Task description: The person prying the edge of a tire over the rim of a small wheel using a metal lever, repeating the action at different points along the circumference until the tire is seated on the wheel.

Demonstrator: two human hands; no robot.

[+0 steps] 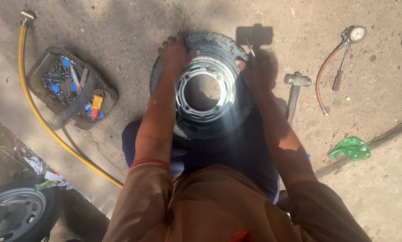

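Head view: looking straight down at a person in a brown shirt crouched over a wheel on a rough concrete floor.
Wheel: a small black rubber tyre on a silver metal rim with a round centre hole, lying flat at the centre of the frame, just above the person's knees.
Left hand: grip closed over the tyre's upper left edge, fingers curled onto the tread.
Right hand: in shadow at the tyre's upper right edge, touching it; whether this grip is closed cannot be told.
Right of the wheel: a grey metal hammer lies near the right forearm; further right, a pressure gauge with a brown hose; lower right, a crumpled green plastic bag.
Left of the wheel: a dark tray of small tools and blue-capped parts, with a yellow hose curving round it.
Lower left corner: another black tyre with a grey rim.
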